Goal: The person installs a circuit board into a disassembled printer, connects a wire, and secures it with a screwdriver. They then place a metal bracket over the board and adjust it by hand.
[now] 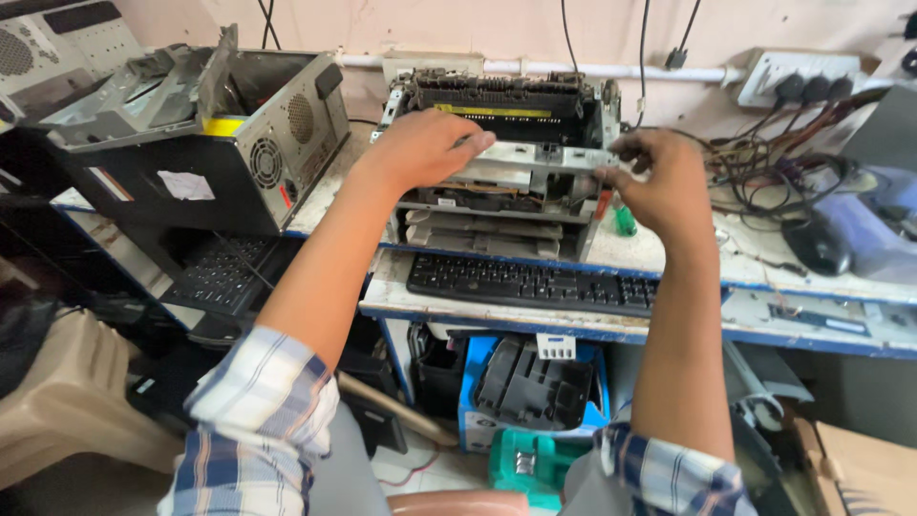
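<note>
The left hand (420,148) lies flat, fingers spread, on the opened printer's (497,162) metal frame. The right hand (664,177), fingers curled, pinches the frame's right edge.

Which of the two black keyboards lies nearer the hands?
The keyboard on the pull-out shelf, straight below the opened printer both hands touch. The other keyboard sits lower left, under the computer case.

Soft, even indoor light, moderately bright, with no harsh glare.

The pale wall (497,29) and worktop (650,250) read brightest; the space under the worktop falls into deep shadow. Focus is fairly sharp at centre, both hands are slightly motion-softened, and wide-angle bending stretches the frame's edges.
</note>
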